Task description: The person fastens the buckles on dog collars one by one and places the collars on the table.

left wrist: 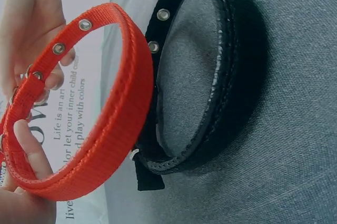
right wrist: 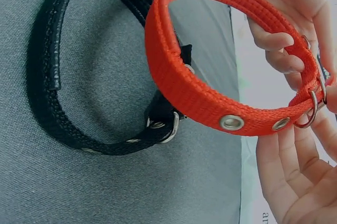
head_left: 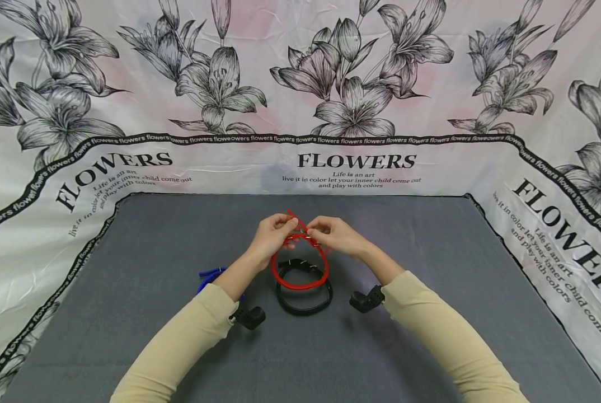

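Note:
A red collar (head_left: 300, 286), buckled into a loop with metal eyelets along its strap, is raised off the table between both hands. My left hand (head_left: 272, 235) pinches the strap near its free end, which points upward. On the other side, my right hand (head_left: 338, 236) pinches the strap close to the metal buckle and ring (right wrist: 314, 109). Behind and below the red loop lies a black collar (head_left: 304, 310), also closed into a ring on the table. The left wrist view shows the black collar (left wrist: 231, 76) beside the red one, eyelets on its inner side.
A blue collar or strap (head_left: 211, 274) lies to the left, partly hidden under the left forearm. The grey cloth (head_left: 406, 358) covers the table, with a flower-printed white border (head_left: 230, 168) behind. A black wrist camera (head_left: 367, 300) hangs below the right wrist.

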A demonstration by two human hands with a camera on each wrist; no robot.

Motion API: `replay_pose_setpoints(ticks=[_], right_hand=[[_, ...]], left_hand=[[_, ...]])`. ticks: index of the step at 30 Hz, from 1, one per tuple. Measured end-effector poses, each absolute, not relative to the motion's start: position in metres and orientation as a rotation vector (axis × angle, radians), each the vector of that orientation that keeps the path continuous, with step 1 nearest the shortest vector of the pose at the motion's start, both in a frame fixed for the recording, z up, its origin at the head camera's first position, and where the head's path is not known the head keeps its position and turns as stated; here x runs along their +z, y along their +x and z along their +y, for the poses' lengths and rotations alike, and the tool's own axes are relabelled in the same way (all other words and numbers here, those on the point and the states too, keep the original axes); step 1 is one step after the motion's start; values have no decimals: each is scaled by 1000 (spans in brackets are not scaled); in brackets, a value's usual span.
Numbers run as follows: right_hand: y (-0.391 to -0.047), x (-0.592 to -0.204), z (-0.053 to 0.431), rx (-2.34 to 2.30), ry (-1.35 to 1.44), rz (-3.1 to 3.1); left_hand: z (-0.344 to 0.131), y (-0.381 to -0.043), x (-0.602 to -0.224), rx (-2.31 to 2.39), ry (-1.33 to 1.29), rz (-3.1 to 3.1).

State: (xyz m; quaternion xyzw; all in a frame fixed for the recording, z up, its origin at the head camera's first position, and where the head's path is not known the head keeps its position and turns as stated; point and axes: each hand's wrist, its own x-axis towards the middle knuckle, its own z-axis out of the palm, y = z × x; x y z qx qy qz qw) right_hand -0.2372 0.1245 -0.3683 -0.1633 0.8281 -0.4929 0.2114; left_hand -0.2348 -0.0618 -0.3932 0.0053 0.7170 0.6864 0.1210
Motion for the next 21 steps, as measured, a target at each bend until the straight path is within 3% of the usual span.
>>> replay_pose_setpoints(ticks=[21], right_hand=[[-227, -360, 120, -1485, -434, 2270]], left_hand=[[-61, -234, -393, 1762, -84, 2221]])
